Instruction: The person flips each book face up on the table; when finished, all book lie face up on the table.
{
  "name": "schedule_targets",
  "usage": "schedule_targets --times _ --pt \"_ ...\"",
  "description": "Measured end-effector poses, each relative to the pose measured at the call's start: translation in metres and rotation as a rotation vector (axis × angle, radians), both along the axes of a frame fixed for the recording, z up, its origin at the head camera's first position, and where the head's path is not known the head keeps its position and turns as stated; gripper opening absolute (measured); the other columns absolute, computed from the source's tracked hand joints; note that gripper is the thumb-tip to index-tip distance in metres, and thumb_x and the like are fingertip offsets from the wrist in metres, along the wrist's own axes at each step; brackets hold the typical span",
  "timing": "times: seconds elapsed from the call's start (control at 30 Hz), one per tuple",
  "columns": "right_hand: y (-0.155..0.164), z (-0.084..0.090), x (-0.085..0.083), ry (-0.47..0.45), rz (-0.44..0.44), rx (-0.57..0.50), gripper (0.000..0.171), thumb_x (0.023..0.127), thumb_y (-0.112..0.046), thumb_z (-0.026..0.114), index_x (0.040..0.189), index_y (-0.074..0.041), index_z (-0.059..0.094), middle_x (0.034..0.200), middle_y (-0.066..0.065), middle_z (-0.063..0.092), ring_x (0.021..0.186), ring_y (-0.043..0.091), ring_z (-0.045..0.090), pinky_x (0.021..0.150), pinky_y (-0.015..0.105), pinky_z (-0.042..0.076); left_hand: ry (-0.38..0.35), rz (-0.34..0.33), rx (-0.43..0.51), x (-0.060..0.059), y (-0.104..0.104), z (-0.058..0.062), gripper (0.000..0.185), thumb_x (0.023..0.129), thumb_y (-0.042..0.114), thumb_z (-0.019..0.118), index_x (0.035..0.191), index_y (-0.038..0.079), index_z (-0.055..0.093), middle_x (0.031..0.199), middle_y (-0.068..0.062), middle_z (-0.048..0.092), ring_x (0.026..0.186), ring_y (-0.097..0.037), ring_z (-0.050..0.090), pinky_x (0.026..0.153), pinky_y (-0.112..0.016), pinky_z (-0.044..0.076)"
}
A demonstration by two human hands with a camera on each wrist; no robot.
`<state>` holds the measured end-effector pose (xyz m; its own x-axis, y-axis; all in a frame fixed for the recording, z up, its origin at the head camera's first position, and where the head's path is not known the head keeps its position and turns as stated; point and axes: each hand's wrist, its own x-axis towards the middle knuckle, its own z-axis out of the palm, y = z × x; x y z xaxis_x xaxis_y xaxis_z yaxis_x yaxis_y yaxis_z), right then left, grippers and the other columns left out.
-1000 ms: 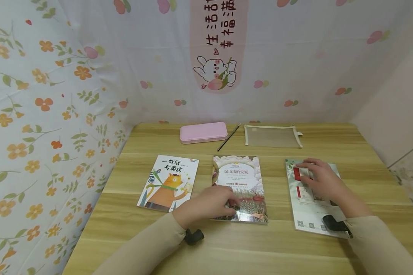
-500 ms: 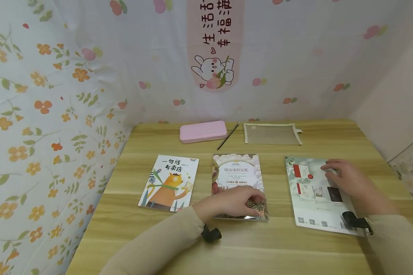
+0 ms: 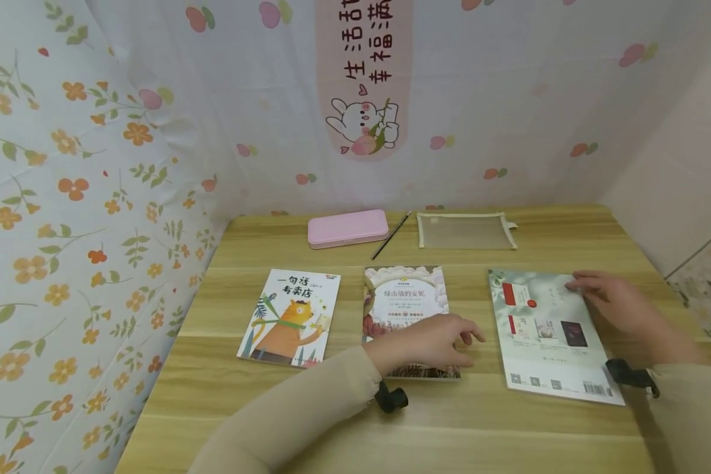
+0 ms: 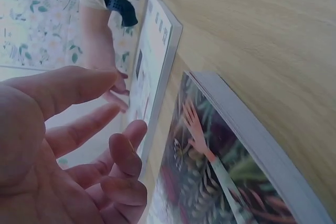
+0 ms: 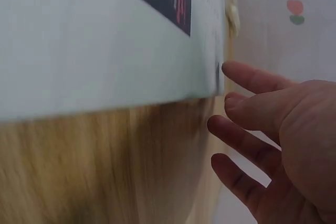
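Note:
Three books lie flat in a row on the wooden table. My left hand [image 3: 435,342] hovers over the middle book [image 3: 405,296], its fingers loosely bent and holding nothing, reaching toward the right-hand book. In the left wrist view, the middle book [image 4: 210,161] shows a painted hand on its cover. The right-hand book [image 3: 548,349], pale green with its barcode side up, has my right hand [image 3: 631,313] at its upper right corner. Seen from the right wrist, the fingers [image 5: 247,124] are spread beside the edge of that book [image 5: 105,51]. On the left lies the bear-cover book [image 3: 290,316].
Along the back of the table [image 3: 308,421] are a pink pencil case [image 3: 348,228], a dark pencil [image 3: 391,235] and a mesh zip pouch [image 3: 467,232]. Patterned cloth hangs behind and on the left.
My left hand has moved right across the middle book. My right hand has drawn from over the right-hand book to its right edge, uncovering the printed pictures. The books stay in place.

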<state>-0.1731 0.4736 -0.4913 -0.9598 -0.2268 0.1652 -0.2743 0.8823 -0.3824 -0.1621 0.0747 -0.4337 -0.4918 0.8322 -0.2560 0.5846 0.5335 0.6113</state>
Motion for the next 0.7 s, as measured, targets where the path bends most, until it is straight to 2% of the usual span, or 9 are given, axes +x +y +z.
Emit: schedule_targets --times 0.07,0.13,0.17,0.27,0.33,0.4,0.5,0.57,0.7 --pt "0.003 0.000 -0.002 0.010 0.011 0.020 0.026 0.093 0.011 0.063 0.115 0.003 0.074 0.132 0.036 0.059 0.117 0.060 0.056 0.097 0.050 0.049 0.020 -0.006 -0.021 0.000 0.006 0.001 0.042 0.097 0.027 0.073 0.138 0.022 0.064 0.125 0.003 0.070 0.089 -0.001 0.067 0.080 -0.011 0.048" --pt "0.007 -0.001 -0.003 0.016 0.014 0.032 0.028 0.091 0.012 0.066 0.116 0.002 0.074 0.132 0.035 0.060 0.116 0.057 0.058 0.096 0.032 0.049 0.036 -0.018 -0.036 0.001 0.011 0.000 0.041 0.097 0.028 0.073 0.137 0.023 0.065 0.124 0.004 0.070 0.098 -0.002 0.067 0.084 -0.012 0.047" --pt "0.008 -0.001 -0.003 0.020 0.014 0.036 0.029 0.091 0.011 0.067 0.116 0.001 0.075 0.132 0.033 0.061 0.116 0.055 0.059 0.093 0.023 0.046 0.037 -0.022 -0.043 0.002 0.014 -0.001 0.040 0.097 0.028 0.073 0.136 0.023 0.066 0.124 0.004 0.070 0.099 -0.002 0.067 0.084 -0.012 0.047" --pt "0.013 -0.003 -0.004 0.020 0.007 0.040 0.031 0.089 0.008 0.071 0.119 -0.003 0.075 0.133 0.030 0.063 0.114 0.047 0.060 0.088 0.011 0.036 0.063 -0.021 -0.066 0.004 0.021 -0.004 0.039 0.096 0.030 0.074 0.134 0.026 0.068 0.121 0.007 0.071 0.107 -0.001 0.062 0.085 -0.012 0.044" --pt "0.015 -0.004 -0.004 0.012 0.004 0.038 0.035 0.088 0.007 0.073 0.120 -0.005 0.075 0.134 0.028 0.063 0.111 0.032 0.061 0.083 0.010 0.035 0.077 -0.015 -0.076 0.006 0.027 -0.006 0.038 0.095 0.030 0.074 0.132 0.027 0.069 0.118 0.009 0.070 0.103 0.001 0.061 0.083 -0.012 0.044" --pt "0.017 -0.005 -0.005 -0.003 -0.002 0.019 0.037 0.087 0.006 0.074 0.122 -0.006 0.074 0.135 0.027 0.062 0.109 0.006 0.058 0.082 0.006 0.033 0.094 -0.010 -0.079 0.006 0.032 -0.007 0.037 0.095 0.031 0.074 0.132 0.028 0.069 0.116 0.011 0.071 0.100 0.002 0.060 0.087 -0.013 0.042" --pt "0.020 -0.007 -0.005 -0.030 -0.001 -0.035 0.038 0.088 0.006 0.074 0.124 -0.004 0.073 0.137 0.030 0.060 0.107 -0.024 0.038 0.081 -0.001 0.030 0.114 -0.005 -0.078 0.007 0.038 -0.009 0.038 0.095 0.032 0.074 0.132 0.029 0.070 0.113 0.013 0.071 0.099 0.004 0.060 0.096 -0.014 0.038" --pt "0.021 -0.007 -0.004 -0.043 0.001 -0.072 0.037 0.089 0.006 0.073 0.125 -0.003 0.072 0.138 0.031 0.059 0.109 -0.033 0.027 0.083 -0.005 0.025 0.131 -0.005 -0.084 0.008 0.042 -0.010 0.039 0.095 0.034 0.074 0.133 0.030 0.069 0.113 0.015 0.072 0.101 0.005 0.060 0.103 -0.016 0.035" --pt "0.023 -0.010 -0.004 -0.034 0.020 -0.092 0.037 0.089 0.005 0.073 0.124 -0.005 0.072 0.137 0.031 0.060 0.112 -0.035 0.020 0.087 -0.007 0.019 0.146 -0.004 -0.097 0.008 0.045 -0.013 0.041 0.094 0.033 0.075 0.134 0.031 0.069 0.109 0.015 0.071 0.096 0.005 0.058 0.102 -0.016 0.035"
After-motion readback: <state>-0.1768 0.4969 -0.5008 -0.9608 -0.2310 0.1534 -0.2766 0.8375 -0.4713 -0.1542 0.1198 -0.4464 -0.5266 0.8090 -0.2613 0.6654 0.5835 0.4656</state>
